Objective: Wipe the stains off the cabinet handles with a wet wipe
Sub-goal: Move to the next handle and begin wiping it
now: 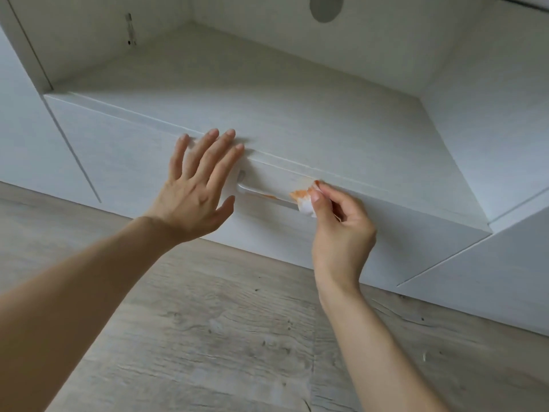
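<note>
Head camera looks down over both bare forearms at a low white cabinet, and the right hand (335, 221) is at work on the drawer front (142, 162). Thumb and fingers pinch a bunched white wet wipe (304, 199), smeared orange across its upper folds, and press it against the right end of the white bar handle (261, 193). Just left of that hand an orange streak (267, 196) lies along the lower edge of the bar (thin, but plain against the white). Above the wipe, close to the fingertips, a faint pale orange tint shows on the drawer face.

Over on the other side, the left hand (196, 185) is spread wide, fingers straight and fanned, holding nothing. Its fingertips (230, 133) reach the top edge of the drawer front, where the cabinet top (267, 93) begins, and its thumb hangs just beside the left end of the handle; whether the palm lies flat on the front I cannot tell.

Beyond both hands the cabinet top runs back into a white alcove with a round grey cut-out (326, 7) in its rear panel. Beneath the forearms lies pale wood-grain flooring (208, 337).
</note>
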